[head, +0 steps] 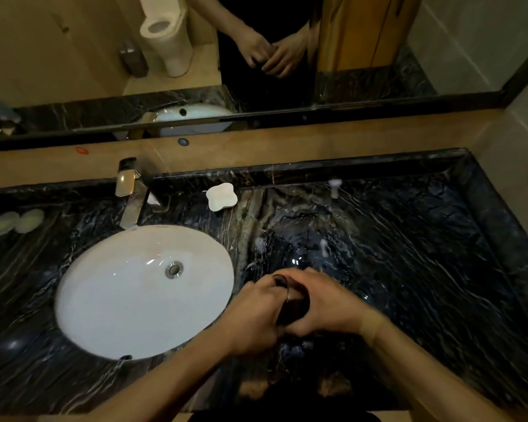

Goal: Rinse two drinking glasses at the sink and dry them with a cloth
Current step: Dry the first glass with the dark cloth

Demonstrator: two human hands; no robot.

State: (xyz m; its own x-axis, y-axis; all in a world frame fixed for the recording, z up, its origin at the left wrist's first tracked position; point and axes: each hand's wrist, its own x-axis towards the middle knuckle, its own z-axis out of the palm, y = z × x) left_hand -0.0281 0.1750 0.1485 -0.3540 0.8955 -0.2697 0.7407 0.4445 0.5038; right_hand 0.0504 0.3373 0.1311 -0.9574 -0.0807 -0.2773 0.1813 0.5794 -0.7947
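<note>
We are holding one glass (293,303) between both hands just right of the sink (104,300), above the dark marble surface (409,269); the left hand (253,318) is curling round its side and the right hand (333,303) is closing its grip over the other side, and something dark beneath it may be a cloth. We are judging this as the drying stage for this glass, since no water is running from the tap (131,196). The second glass may be standing behind the hands, too faint to tell.
</note>
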